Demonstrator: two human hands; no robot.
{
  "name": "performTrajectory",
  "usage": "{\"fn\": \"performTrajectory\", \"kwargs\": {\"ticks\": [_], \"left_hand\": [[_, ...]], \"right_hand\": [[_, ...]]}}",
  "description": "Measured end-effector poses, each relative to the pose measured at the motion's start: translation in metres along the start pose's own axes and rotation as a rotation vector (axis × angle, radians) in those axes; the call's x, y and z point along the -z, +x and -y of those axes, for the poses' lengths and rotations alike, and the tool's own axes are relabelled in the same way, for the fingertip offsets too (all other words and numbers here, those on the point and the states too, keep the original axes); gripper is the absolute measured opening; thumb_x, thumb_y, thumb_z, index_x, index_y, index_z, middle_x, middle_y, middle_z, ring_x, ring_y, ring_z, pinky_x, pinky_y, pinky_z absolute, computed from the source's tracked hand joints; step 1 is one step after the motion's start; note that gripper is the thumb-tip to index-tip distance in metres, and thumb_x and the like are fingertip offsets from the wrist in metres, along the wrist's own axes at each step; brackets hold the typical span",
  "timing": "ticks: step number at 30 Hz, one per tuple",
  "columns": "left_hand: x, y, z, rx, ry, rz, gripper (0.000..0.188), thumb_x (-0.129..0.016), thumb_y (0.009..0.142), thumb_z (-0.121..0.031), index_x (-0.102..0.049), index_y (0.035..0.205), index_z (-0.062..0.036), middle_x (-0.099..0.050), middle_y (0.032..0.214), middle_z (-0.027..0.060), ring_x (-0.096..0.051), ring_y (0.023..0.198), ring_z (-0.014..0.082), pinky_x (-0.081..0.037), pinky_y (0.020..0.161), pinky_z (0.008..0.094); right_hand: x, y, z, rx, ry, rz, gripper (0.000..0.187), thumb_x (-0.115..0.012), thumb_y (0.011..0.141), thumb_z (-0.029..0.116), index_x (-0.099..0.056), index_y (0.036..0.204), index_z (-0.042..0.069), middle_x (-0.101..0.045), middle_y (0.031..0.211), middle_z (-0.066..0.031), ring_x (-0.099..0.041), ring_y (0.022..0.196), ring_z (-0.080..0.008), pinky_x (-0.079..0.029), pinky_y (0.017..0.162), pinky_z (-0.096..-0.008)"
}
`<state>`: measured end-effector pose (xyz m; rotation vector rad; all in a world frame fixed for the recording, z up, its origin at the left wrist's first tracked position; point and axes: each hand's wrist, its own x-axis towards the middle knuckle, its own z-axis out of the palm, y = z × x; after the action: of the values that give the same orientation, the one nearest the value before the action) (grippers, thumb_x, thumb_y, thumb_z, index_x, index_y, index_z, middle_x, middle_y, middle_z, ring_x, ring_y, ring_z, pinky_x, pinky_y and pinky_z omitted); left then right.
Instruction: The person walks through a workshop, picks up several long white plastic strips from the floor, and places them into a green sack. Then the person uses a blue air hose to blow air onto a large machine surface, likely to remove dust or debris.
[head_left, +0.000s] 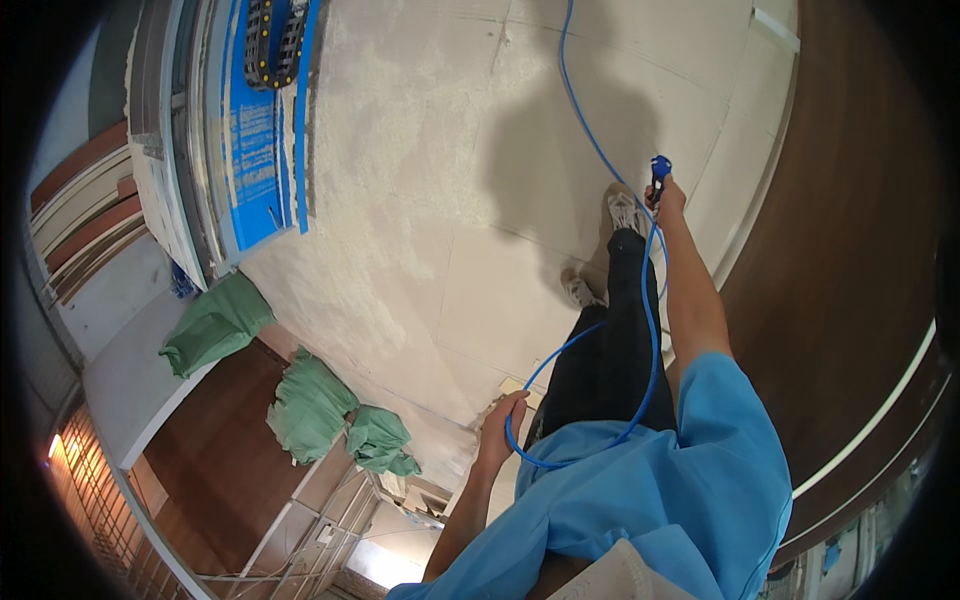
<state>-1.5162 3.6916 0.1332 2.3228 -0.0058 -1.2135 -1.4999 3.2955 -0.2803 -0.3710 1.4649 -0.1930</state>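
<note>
In front of me my right hand is wrapped round the grip of a blue and black air blow gun. A thin blue hose runs from the far side of the floor toward that hand, then loops back across my legs and waist. Lower down, by my left hip, my left hand is closed round part of the hose loop, though its fingers show only in part. My shoes stand on the pale floor just beyond the loop.
Long brown boards lie along the right side. At the upper left is a machine with a blue bed and a black cable chain. Green sacks rest by another brown board at the lower left, near stacked panels.
</note>
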Motion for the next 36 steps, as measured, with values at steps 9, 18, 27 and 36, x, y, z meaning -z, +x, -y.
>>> {"fn": "performTrajectory", "kwargs": {"ticks": [9, 18, 27, 36], "left_hand": [[0.008, 0.041, -0.061, 0.095, -0.067, 0.019, 0.027, -0.052, 0.101, -0.022, -0.063, 0.116, -0.0029, -0.067, 0.109, 0.0157, -0.064, 0.104, 0.0267, -0.047, 0.091, 0.0329], [0.006, 0.036, -0.061, 0.041, 0.064, -0.011, 0.023, -0.055, 0.099, -0.018, -0.062, 0.116, -0.0033, -0.066, 0.11, 0.0179, -0.064, 0.106, 0.0315, -0.049, 0.089, 0.0351], [0.012, -0.009, 0.015, -0.019, 0.062, -0.097, 0.02, -0.059, 0.095, -0.013, -0.063, 0.112, -0.0023, -0.066, 0.109, 0.0187, -0.064, 0.101, 0.035, -0.052, 0.085, 0.0377], [0.058, -0.063, 0.154, -0.072, 0.046, -0.36, 0.016, -0.059, 0.092, 0.0, -0.064, 0.107, 0.0004, -0.066, 0.105, 0.0181, -0.064, 0.097, 0.0285, -0.051, 0.087, 0.0347]], "right_hand": [[-0.086, 0.063, 0.058, -0.045, -0.48, 0.235, 0.029, -0.049, 0.101, 0.033, -0.052, 0.092, 0.006, -0.059, 0.064, -0.0109, -0.054, 0.044, -0.0196, -0.043, 0.037, -0.0329], [-0.165, 0.054, 0.043, 0.047, -0.35, 0.365, 0.031, -0.05, 0.101, 0.033, -0.054, 0.094, 0.004, -0.058, 0.061, -0.0103, -0.055, 0.045, -0.0189, -0.042, 0.037, -0.0317], [-0.131, 0.003, -0.059, -0.06, -0.652, 0.331, 0.036, -0.047, 0.099, 0.034, -0.056, 0.084, 0.002, -0.059, 0.059, -0.012, -0.057, 0.044, -0.023, -0.043, 0.037, -0.0361], [-0.006, -0.086, -0.224, -0.349, -0.751, 0.163, 0.036, -0.052, 0.096, 0.038, -0.058, 0.08, 0.006, -0.062, 0.062, -0.0134, -0.061, 0.047, -0.0254, -0.046, 0.039, -0.0398]]}}
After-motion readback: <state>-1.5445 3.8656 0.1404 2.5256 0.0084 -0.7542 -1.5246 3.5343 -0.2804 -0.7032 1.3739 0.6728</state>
